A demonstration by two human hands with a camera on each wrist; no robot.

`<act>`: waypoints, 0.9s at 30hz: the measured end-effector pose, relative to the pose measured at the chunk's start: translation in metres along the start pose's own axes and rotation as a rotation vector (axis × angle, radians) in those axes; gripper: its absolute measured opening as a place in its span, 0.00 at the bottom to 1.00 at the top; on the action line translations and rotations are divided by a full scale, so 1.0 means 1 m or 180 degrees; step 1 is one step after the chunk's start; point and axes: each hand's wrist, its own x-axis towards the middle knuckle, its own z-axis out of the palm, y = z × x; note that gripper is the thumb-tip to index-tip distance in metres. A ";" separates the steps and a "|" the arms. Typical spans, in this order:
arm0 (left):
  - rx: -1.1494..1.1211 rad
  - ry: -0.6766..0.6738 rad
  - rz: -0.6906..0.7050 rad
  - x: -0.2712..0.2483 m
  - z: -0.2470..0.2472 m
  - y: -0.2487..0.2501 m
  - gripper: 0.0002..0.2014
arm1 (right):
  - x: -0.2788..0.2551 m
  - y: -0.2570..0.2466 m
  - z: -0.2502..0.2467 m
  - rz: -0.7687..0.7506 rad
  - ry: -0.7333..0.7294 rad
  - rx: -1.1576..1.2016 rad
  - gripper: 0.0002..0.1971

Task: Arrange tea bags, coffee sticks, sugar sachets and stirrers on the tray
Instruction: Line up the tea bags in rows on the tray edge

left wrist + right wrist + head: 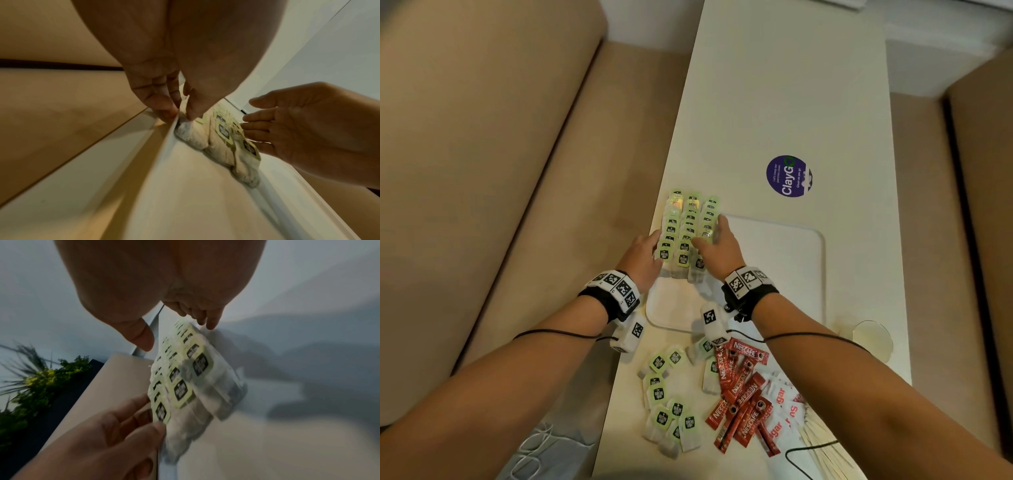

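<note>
The left hand (pixel 642 255) lies with its fingers nearly straight against the left flank of three rows of white tea bags with pale green square tags (pixel 688 228), its fingertips at the tray's left rim; it grips nothing. The right hand (pixel 717 248) is likewise flat and open, fingers along the right flank of the rows and thumb resting on the near tags. The rows overlap like shingles and fill the far left corner of the white rounded plastic tray (pixel 784 270), which sits on the long white bench (pixel 774 102) towards its left edge.

At the bench's near end lie loose tea bags with the same green tags (pixel 666 404), a heap of red coffee sticks (pixel 743 394), white sugar sachets with red lettering (pixel 784 401) partly under them, and pale wooden stirrers (pixel 825 452) cut off by the right forearm. A round purple sticker (pixel 788 176) marks the bench beyond the tray.

Both wrist views are blurred; tag print cannot be read there.
</note>
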 end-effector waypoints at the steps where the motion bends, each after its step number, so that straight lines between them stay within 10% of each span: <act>1: -0.0008 0.0010 0.0015 0.000 0.000 0.001 0.27 | 0.003 -0.003 -0.002 0.0043 0.0008 -0.0002 0.25; 12: -0.0300 0.0023 -0.0178 -0.013 -0.009 0.002 0.31 | 0.000 -0.004 -0.025 0.0148 -0.0108 -0.0279 0.39; 17: -0.0447 0.0077 -0.0127 -0.038 -0.012 -0.003 0.09 | -0.039 0.005 -0.042 -0.0397 -0.0154 -0.0655 0.27; 27: -0.0124 -0.1031 0.0172 -0.107 0.005 -0.012 0.09 | -0.113 0.040 -0.052 -0.0613 -0.1889 -0.2082 0.20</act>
